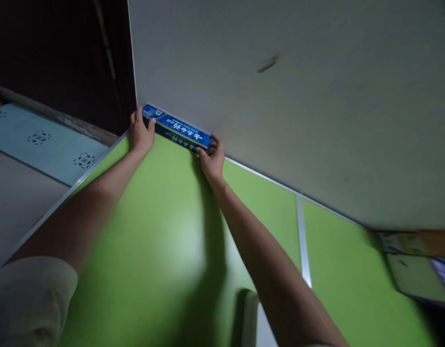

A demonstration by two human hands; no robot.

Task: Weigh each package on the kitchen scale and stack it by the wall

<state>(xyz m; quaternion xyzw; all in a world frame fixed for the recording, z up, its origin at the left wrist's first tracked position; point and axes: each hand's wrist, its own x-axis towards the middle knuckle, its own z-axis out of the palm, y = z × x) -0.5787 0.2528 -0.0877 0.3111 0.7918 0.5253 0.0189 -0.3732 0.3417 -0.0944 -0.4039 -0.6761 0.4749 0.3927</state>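
A long blue toothpaste box (179, 126) with white lettering lies along the back edge of the green table top (164, 217), close against the wall. My left hand (142, 132) grips its left end, the thumb on the near side. Around the right end are the fingers of my right hand (213, 156), with the thumb on the front lower edge. Both hands are closed on the box, and some of the fingertips are hidden behind it.
The pale wall (298, 106) rises behind the table. A metal strip (304, 241) crosses the green surface. At the bottom, a white object (264, 323) is partly hidden by my right forearm. Blurred boxes (413, 265) stand at the right; patterned tiles (59, 144) show at the left.
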